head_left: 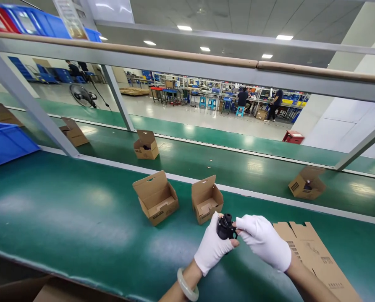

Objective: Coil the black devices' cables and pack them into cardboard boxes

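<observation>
In its white fingertip-less glove, my left hand (213,243) is wrapped round a small black device (226,227) with a short round top; its exact kind does not show. My right hand (263,240), gloved the same way, pinches at the device's right edge, and the part between its fingertips is mostly hidden. Just behind the hands, an open brown carton (207,201) stands on the green bench with its lid up. A second open carton (157,200) is left of it, with only its cardboard inside visible. Flattened carton blanks (316,256) lie beneath and right of my right forearm.
Beyond the bench edge runs a green conveyor (187,157) carrying open cartons, one (146,144) left of centre and one (307,184) at right. Metal frame posts (116,96) stand between. A blue bin (7,142) sits at left. People work at distant tables.
</observation>
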### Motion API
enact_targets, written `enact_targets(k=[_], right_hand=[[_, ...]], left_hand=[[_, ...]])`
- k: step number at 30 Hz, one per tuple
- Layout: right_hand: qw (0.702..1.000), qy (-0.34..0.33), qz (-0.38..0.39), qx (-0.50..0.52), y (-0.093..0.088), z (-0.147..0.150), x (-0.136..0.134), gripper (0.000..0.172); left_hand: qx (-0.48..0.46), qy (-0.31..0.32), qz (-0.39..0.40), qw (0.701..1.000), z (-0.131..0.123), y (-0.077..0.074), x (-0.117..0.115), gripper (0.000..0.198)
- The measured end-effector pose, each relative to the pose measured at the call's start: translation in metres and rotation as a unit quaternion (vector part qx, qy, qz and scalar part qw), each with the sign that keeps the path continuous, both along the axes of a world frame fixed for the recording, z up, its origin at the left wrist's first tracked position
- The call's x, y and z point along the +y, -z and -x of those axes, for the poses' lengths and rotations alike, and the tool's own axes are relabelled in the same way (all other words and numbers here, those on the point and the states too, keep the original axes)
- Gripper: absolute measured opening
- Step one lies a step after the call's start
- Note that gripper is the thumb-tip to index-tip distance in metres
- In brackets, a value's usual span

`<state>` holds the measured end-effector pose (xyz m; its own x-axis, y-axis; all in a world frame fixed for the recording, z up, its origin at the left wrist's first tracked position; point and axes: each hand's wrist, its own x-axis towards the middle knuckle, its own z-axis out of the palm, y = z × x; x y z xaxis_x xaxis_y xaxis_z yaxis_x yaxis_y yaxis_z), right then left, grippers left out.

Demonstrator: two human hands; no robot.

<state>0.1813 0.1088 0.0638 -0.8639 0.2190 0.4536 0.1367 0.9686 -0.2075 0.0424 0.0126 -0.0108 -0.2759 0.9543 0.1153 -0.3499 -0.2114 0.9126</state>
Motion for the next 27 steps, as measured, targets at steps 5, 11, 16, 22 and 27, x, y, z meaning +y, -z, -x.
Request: enact_targets(k=[5, 11, 16, 22, 27], right_hand=[[0.968, 0.056, 0.241, -0.046, 0.015, 0.014, -0.004, 0.018], [0.866, 0.074, 0.489, -0.072, 0.003, 0.037, -0.009, 0.013], [0.959, 0.006, 0.266, -0.098, -0.026, 0.074, 0.027, 0.018], [0.937, -0.014, -0.073, -0.342, -0.023, 0.142, 0.063, 0.025], [0.893, -0.026, -0.095, -0.438, 0.018, 0.181, 0.067, 0.014]], left_hand=[[-0.077, 0.009, 0.01, 0.997, 0.0, -0.01, -0.008, 0.056], [-0.082, -0.047, -0.001, 0.996, 0.003, -0.018, -0.01, 0.068], [0.197, -0.238, 0.005, 0.951, 0.039, -0.008, -0.01, 0.077], [0.317, -0.355, 0.17, 0.863, 0.077, 0.042, 0.023, 0.069], [0.307, -0.282, 0.176, 0.892, 0.082, 0.066, 0.04, 0.06]])
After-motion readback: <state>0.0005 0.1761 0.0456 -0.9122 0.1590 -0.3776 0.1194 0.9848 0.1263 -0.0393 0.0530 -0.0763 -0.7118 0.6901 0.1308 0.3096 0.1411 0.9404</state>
